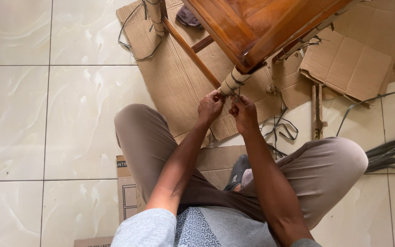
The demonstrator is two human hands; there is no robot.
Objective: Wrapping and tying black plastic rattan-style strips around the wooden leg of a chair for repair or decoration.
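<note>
A: Status at the chair leg point(232, 82)?
B: Nearest me, left hand point(210, 107) and right hand point(243, 112) sit side by side at the leg's lower end. Both are closed, fingertips pinching the dark strap point(235, 84) tied round the leg's cardboard wrap.
A: Handling?
B: I'd judge the strap thin, stiff and springy, probably slick, so grip close to the knot. The wrap is soft and tears. The leg is rigid wood; the chair point(252, 27) above it looks heavy.
A: Around it?
B: Flattened cardboard point(174, 77) under the leg, loose strap offcuts point(280, 128) just right of it, tiled floor point(46, 114) left.
</note>
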